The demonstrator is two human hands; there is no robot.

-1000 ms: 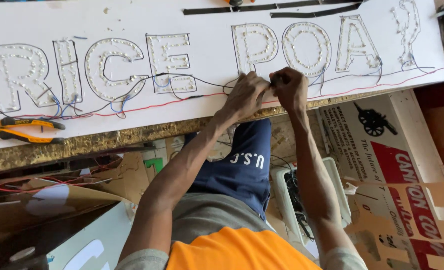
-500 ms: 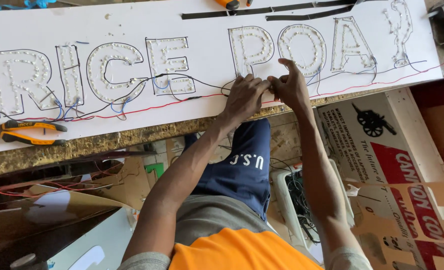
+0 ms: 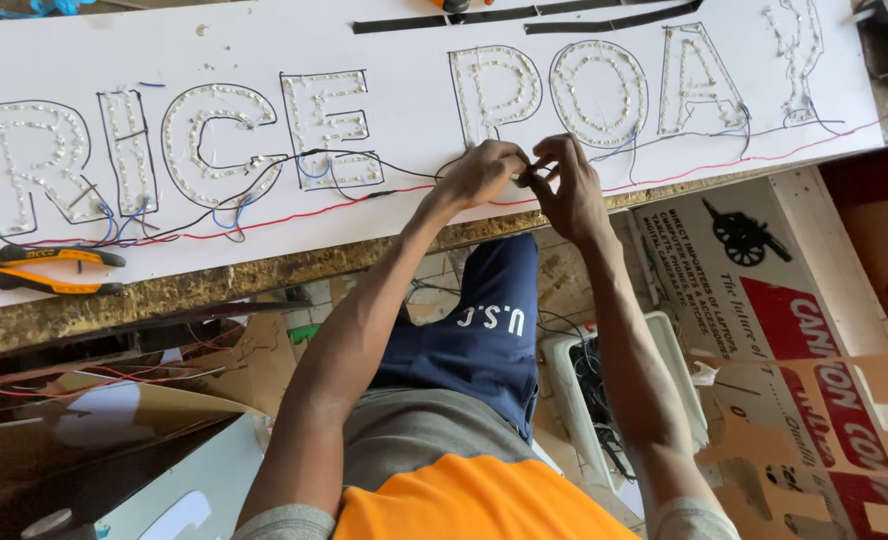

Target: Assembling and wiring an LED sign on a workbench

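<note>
A long white sign board [image 3: 404, 215] lies on the bench, with letter outlines filled with small lights. Red and black wires [image 3: 294, 212] run along under the letters. My left hand [image 3: 482, 173] and my right hand [image 3: 570, 190] meet at the board's near edge, below the letters right of the middle. Both pinch the same short piece of wire [image 3: 525, 176] between their fingertips. The wire ends themselves are hidden by my fingers.
Pliers with orange handles [image 3: 46, 268] lie on the board at the left. Black strips [image 3: 524, 18] rest along its far edge. The worn bench edge [image 3: 214, 280] runs below. Printed cardboard boxes [image 3: 814, 340] and a white plastic crate [image 3: 574, 390] stand under the bench by my legs.
My hands have stayed at the same spot on the wire. The right hand's raised fingers have come down and closed onto the wire beside the left hand's fingertips.
</note>
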